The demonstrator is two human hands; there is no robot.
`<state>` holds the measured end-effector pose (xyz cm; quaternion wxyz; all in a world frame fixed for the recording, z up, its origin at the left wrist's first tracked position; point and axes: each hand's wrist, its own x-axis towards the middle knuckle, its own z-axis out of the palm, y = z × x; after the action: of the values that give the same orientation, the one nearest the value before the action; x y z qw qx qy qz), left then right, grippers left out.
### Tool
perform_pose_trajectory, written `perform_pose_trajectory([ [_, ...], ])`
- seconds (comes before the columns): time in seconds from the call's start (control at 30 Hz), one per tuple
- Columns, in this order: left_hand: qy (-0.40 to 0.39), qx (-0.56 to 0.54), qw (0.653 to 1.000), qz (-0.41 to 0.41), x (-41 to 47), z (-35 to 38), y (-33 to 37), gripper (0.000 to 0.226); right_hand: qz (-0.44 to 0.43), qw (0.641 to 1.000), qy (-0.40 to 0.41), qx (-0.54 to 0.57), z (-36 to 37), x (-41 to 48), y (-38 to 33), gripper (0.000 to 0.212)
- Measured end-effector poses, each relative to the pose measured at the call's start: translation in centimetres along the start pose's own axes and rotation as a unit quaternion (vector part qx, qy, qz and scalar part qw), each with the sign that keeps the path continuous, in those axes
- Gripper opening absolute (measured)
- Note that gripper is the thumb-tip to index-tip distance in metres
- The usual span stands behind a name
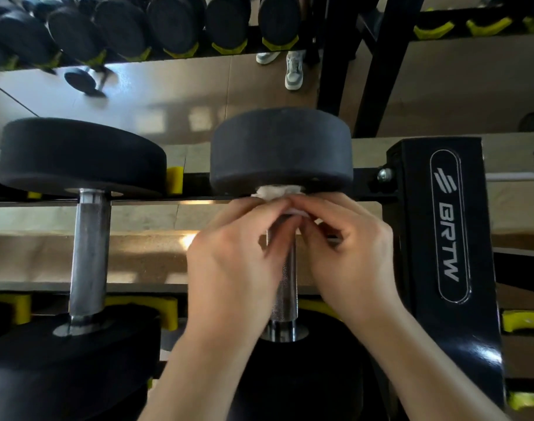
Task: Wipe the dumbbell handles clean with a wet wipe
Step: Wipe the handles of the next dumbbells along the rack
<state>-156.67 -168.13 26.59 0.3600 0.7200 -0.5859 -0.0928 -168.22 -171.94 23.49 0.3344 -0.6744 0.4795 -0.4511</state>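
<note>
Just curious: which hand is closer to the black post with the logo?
Right. The right hand is just beside the post; the left hand is farther off, across the handle.

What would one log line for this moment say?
step: wiping | left hand: holds wet wipe | right hand: holds wet wipe | spot: far end of handle

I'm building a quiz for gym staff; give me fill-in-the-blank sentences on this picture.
1. The left hand and right hand hold the wipe on the handle of the ____-hand dumbbell.
2. The wipe is ____ in colour.
3. The rack's cradles are ____.
4. The rack post reads ____.
Missing: right; white; yellow; BRTW.
</note>
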Motion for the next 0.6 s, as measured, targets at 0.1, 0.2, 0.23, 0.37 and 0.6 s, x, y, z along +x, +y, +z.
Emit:
perform_pose_trajectory([
  [0.1, 0.012, -0.02, 0.998, -0.056, 1.1, 0.3, 0.1, 0.009, 0.059, 0.998, 0.0, 0.027, -0.6, -0.3, -0.2, 0.019],
  [0.2, 0.02, -0.035, 0.99, -0.136, 2.1, 0.4, 0.1, 0.005, 0.047, 0.999, -0.012, 0.022, -0.2, 0.3, -0.8, 0.014],
  [0.23, 0.018, -0.035, 0.986, -0.159, 2.1, 0.5, 0.0, 0.008, 0.036, 0.999, -0.016, 0.006, 0.0, 0.5, -0.8, 0.015],
  [0.37, -0.011, -0.011, 0.986, -0.168, 1.3, 0.6, 0.0, 0.012, -0.012, 0.999, -0.01, -0.047, 0.4, 0.5, -0.4, 0.017],
  [0.6, -0.005, -0.047, 0.983, -0.177, 2.1, 0.5, -0.3, 0.015, 0.032, 0.999, 0.007, 0.006, -0.6, -0.8, -0.1, 0.024],
])
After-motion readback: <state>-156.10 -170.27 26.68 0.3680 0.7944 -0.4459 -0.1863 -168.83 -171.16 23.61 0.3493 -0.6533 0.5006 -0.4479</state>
